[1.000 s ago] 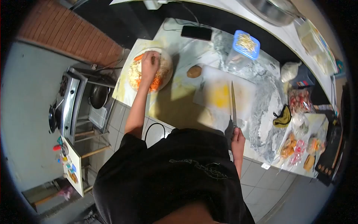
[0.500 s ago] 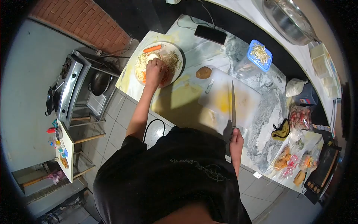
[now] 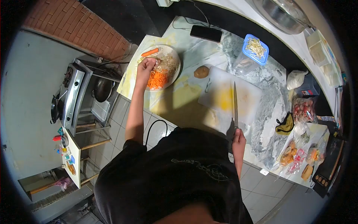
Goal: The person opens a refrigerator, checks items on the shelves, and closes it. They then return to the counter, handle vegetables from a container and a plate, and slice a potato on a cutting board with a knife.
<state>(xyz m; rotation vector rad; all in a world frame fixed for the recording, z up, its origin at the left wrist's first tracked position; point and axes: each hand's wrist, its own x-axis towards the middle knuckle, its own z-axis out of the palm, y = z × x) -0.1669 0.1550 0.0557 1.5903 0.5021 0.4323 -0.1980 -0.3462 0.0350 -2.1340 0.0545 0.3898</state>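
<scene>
My left hand (image 3: 145, 68) hovers over the left side of a white plate (image 3: 166, 49), its fingers pinched together; what is between them, if anything, is too small to make out. The plate bears a carrot piece (image 3: 150, 52), shredded carrot (image 3: 157, 79) and bean sprouts (image 3: 169, 64). My right hand (image 3: 239, 137) grips the handle of a long knife (image 3: 235, 104). Its blade points away from me over a white cutting board (image 3: 218, 80) with a yellow stain. A brown potato (image 3: 201, 72) lies by the board's far left corner.
A clear container (image 3: 244, 63) with more sprouts on its blue lid (image 3: 265, 56) stands beyond the board. A black phone (image 3: 206, 33) lies at the back with a cable. Bagged food (image 3: 304, 111) and a yellow-black cloth item (image 3: 285, 124) are at right. A stove (image 3: 73, 93) stands left.
My left hand has shifted left on the plate, and its fingers have lifted off the pale food they covered. More shredded carrot shows now. My right hand keeps the knife nearly still.
</scene>
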